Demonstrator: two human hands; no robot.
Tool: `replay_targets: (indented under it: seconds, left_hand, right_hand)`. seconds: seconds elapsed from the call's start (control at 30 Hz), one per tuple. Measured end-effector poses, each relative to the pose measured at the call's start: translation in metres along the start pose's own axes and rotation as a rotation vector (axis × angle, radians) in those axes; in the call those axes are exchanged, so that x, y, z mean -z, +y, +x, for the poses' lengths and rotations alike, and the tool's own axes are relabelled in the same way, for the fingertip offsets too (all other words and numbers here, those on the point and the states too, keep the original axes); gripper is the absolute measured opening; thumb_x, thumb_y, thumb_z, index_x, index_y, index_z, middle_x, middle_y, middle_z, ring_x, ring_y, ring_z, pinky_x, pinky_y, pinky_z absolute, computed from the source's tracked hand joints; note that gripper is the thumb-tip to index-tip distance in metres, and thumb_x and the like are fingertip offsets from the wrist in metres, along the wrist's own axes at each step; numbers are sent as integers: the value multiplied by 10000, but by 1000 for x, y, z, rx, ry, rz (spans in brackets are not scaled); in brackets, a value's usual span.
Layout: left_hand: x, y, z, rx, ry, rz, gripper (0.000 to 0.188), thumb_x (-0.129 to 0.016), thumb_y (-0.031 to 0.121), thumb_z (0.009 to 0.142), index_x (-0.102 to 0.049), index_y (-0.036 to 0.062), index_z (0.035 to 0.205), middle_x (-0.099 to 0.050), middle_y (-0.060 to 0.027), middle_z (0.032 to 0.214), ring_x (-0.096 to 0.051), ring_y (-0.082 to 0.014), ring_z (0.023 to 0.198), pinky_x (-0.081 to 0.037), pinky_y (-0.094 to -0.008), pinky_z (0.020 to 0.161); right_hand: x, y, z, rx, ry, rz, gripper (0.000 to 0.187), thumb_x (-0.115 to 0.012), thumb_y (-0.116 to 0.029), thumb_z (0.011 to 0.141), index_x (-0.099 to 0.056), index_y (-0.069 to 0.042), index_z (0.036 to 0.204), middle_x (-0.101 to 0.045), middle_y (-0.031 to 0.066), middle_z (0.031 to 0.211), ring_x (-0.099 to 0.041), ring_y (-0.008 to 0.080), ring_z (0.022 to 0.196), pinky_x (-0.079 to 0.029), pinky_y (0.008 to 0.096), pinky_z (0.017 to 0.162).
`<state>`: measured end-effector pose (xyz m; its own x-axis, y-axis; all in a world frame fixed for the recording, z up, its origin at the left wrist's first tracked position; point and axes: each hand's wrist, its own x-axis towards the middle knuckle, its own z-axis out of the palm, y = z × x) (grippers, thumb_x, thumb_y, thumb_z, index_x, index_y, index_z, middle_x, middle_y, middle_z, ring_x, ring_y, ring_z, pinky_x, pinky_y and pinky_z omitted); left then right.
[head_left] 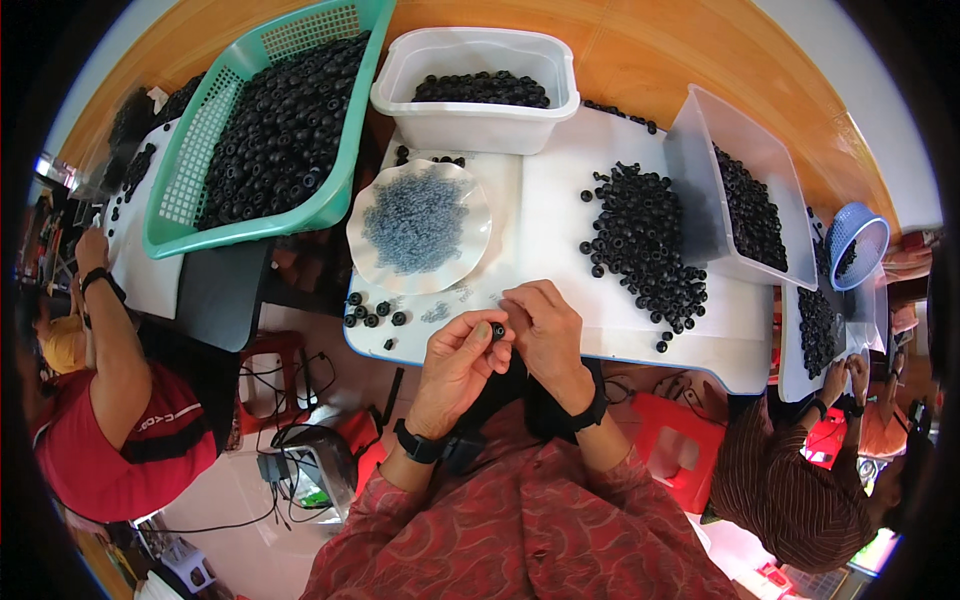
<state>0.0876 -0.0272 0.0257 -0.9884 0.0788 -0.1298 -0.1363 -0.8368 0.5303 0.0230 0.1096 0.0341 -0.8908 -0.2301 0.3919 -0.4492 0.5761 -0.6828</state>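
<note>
My left hand [455, 365] pinches a small round black part [497, 331] with a hole in it, between thumb and fingers, just off the table's front edge. Close beside it, my right hand [548, 335] is closed with its fingertips together; what they hold, if anything, is hidden. A scalloped white plate [363, 262] beyond my left hand carries a heap of tiny grey pieces [415, 220] that look like springs. A few more of these pieces [436, 312] lie on the table near my left hand, beside several loose black parts [371, 320].
A pile of black parts [640, 240] covers the table's right side, by a tipped clear bin [690, 150]. At the back stand a white tub [480, 130] and a green basket [165, 215], both holding black parts. Co-workers [130, 420] sit left and right [800, 490].
</note>
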Motion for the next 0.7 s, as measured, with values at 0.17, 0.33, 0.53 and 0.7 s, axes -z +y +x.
replay_targets:
  seconds: [0.17,0.33,0.53,0.7]
  left_hand:
    - [-10,-5,12,83,19,29,250,-555,138,1021,-622,-22,1201,-673,-122,1018,-610,-135,779,-500,-260,677]
    - [-18,-13,29,127,-10,33,251,-548,127,1023,-615,-29,1208,-674,-121,1026,-621,-133,799,-511,-260,700]
    - [-18,-24,45,135,-58,17,268,-543,141,1030,-610,-23,1232,-677,-111,1044,-661,-130,828,-561,-267,736]
    - [-17,-30,49,154,-52,4,265,-544,140,1030,-615,-21,1227,-680,-106,1036,-661,-130,826,-561,-268,736]
  right_hand:
    - [29,25,4,-87,206,-28,146,-695,0,831,-676,-57,963,-643,105,899,-651,276,711,-530,361,606]
    - [61,60,12,-45,318,-328,184,-659,1,857,-683,-63,1027,-607,110,984,-644,285,790,-531,356,637]
    - [67,58,12,-182,148,-399,204,-646,-35,873,-697,-111,1055,-549,100,995,-622,291,798,-524,386,653]
    - [70,67,10,-164,205,-301,166,-660,-31,866,-702,-108,1007,-558,103,976,-627,290,761,-516,387,636]
